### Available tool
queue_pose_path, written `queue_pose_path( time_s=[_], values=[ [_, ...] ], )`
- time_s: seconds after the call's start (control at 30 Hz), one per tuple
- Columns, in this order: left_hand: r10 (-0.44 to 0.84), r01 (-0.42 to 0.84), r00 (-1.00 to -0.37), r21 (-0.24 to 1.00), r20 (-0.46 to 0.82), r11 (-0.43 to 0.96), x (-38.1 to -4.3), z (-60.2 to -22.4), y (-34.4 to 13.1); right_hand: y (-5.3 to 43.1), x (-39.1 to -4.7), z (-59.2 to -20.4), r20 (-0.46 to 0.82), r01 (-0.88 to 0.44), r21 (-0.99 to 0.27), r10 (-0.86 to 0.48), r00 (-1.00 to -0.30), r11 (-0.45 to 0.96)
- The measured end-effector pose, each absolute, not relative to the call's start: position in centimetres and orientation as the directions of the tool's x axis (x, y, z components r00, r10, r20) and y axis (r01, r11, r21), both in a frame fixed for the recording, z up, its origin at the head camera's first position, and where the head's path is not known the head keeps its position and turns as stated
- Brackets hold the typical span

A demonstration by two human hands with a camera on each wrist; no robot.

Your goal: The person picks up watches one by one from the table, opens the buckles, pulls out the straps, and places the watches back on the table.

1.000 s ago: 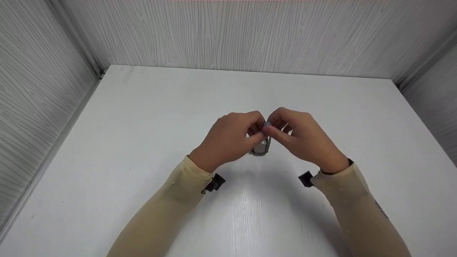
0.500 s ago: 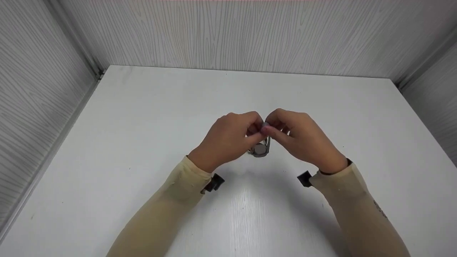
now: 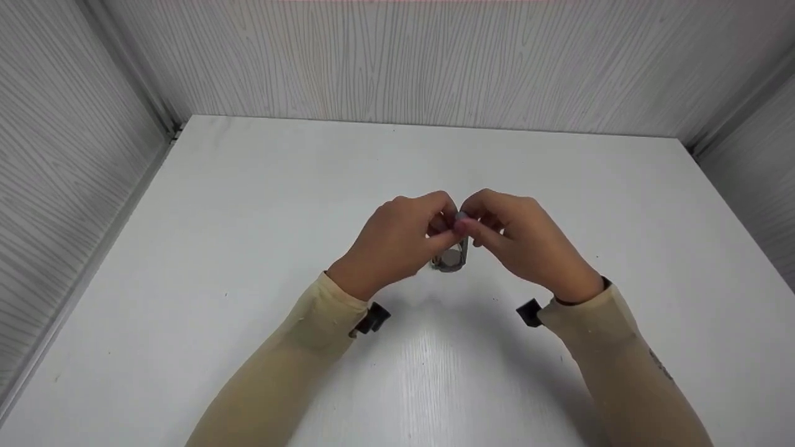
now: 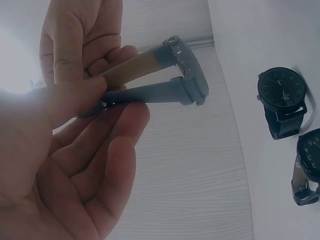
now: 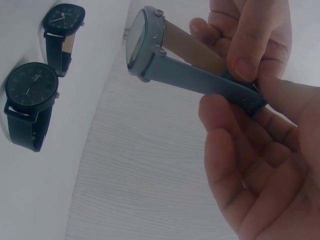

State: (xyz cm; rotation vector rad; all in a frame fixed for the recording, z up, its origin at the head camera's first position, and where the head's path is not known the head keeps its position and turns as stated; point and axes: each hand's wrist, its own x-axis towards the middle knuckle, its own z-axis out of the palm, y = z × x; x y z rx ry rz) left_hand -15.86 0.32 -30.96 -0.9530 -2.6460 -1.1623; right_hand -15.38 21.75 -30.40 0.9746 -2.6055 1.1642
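Note:
Between my hands hangs a wristwatch [image 3: 452,259] with a grey-blue strap, tan on its inner side. My left hand [image 3: 397,239] pinches the strap with thumb and fingers. From the other side, my right hand [image 3: 528,239] pinches the strap end, its thumb meeting the left hand's. In the left wrist view the watch case [image 4: 190,70] points away from the fingers and the strap's two halves come together at the fingertips. The right wrist view shows small holes in the strap [image 5: 200,82]; the fingers partly hide the buckle end.
Two dark watches, a nearer one [image 5: 32,87] and another [image 5: 63,20], stand on their straps on a white surface in both wrist views. A white table [image 3: 279,186] spreads below my hands, with pale wood-grain panels [image 3: 372,62] behind and at both sides.
The right hand has shifted slightly left, and the hanging watch has swung a little. Both hands keep their pinch on the strap.

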Motion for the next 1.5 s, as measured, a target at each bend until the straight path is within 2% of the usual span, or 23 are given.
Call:
queue_pose_path(
  time_s=[0.4, 0.7, 1.03, 1.27, 1.5],
  values=[
    [0.492, 0.539, -0.819, 0.689, 0.295, 0.485, -15.77, -30.58, 0.13, 21.67, -15.32, -30.35, 0.343, -0.579, -0.667, -0.496, -0.798, 0.469],
    [0.506, 0.542, -0.811, 0.705, 0.294, 0.458, -15.77, -30.52, 0.24, 22.02, -15.44, -30.66, 0.400, -0.621, -0.644, -0.496, -0.771, 0.446],
    [0.480, 0.524, -0.826, 0.718, 0.295, 0.459, -15.89, -30.53, 0.24, 22.07, -15.66, -30.32, 0.350, -0.555, -0.660, -0.446, -0.824, 0.506],
    [0.451, 0.498, -0.848, 0.709, 0.279, 0.500, -15.94, -30.65, 0.04, 21.80, -15.58, -30.25, 0.352, -0.558, -0.695, -0.461, -0.814, 0.454],
    [0.459, 0.498, -0.838, 0.757, 0.295, 0.423, -15.92, -30.40, 0.14, 21.88, -15.49, -30.23, 0.348, -0.542, -0.726, -0.454, -0.821, 0.424]
  ],
)
